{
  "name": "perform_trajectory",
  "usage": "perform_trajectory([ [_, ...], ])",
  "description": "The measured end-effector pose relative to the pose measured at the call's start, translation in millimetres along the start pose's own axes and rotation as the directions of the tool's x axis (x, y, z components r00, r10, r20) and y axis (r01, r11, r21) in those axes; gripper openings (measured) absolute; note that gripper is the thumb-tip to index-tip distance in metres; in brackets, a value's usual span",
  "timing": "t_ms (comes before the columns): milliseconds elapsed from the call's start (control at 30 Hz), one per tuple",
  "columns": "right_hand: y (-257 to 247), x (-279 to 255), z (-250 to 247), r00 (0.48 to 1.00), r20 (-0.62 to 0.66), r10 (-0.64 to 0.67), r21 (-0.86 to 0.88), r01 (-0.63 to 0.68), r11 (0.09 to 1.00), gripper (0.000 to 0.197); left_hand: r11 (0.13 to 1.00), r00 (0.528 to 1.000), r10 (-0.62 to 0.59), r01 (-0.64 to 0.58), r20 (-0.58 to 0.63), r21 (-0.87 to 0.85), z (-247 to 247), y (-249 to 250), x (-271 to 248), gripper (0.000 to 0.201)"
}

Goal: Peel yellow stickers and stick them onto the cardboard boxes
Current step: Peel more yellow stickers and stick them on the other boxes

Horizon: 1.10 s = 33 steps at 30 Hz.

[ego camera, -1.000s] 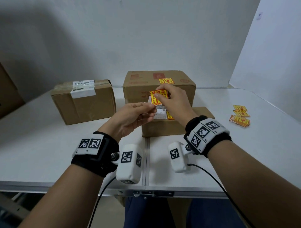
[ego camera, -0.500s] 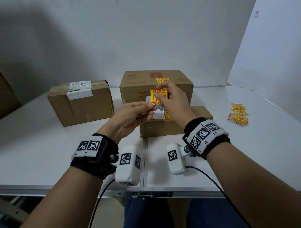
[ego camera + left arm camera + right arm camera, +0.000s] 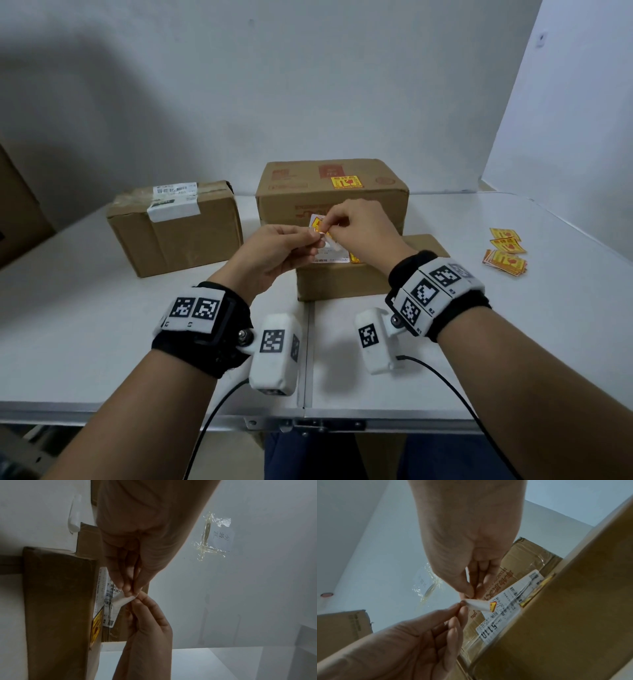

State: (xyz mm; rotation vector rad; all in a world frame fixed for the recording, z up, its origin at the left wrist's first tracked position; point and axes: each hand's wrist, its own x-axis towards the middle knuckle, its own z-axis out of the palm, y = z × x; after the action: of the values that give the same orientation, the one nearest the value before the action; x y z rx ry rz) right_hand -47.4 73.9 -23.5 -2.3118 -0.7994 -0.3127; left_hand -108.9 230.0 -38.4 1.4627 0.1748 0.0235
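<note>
While it is pinched between the fingertips of the left hand (image 3: 274, 253) and the right hand (image 3: 363, 229), the yellow sticker (image 3: 481, 605) is held above the low cardboard box (image 3: 359, 281), curled, its white backing outward and only a red-and-yellow corner visible. Its print is hidden; whether it is already peeled cannot be told.

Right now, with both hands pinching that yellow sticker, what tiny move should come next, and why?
Probably pull the two hands a little further apart. The left hand and right hand both pinch the yellow sticker, whose white backing curls away at one end only, so the peel looks unfinished. The left box shows no yellow sticker.
</note>
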Motion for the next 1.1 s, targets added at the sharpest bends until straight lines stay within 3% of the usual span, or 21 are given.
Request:
perform_trajectory([
  [133, -2.1, -3.3, 0.3, 0.997, 0.011, 0.071, 0.183, -0.071, 0.981, 0.018, 0.995, 0.999, 0.04, -0.038, -0.011, 0.09, 0.2, 5.9, -1.4, 0.017],
  [400, 2.6, -2.7, -0.9, 0.988, 0.101, 0.114, 0.322, -0.141, 0.936, 0.016, 0.967, 0.993, 0.113, -0.103, -0.029, 0.231, 3.0, 13.3, -5.5, 0.02],
  [567, 5.4, -2.3, 0.1, 0.969, 0.154, 0.194, 0.455, -0.244, 0.857, 0.015, 0.933, 0.986, 0.161, -0.139, -0.039, 0.332, 5.3, 13.8, -3.0, 0.019],
  [1100, 2.1, -6.9, -1.1, 0.959, 0.152, 0.238, 0.451, -0.281, 0.847, 0.01, 0.856, 0.991, 0.136, -0.119, 0.001, 0.503, 9.1, 21.8, -2.1, 0.019],
])
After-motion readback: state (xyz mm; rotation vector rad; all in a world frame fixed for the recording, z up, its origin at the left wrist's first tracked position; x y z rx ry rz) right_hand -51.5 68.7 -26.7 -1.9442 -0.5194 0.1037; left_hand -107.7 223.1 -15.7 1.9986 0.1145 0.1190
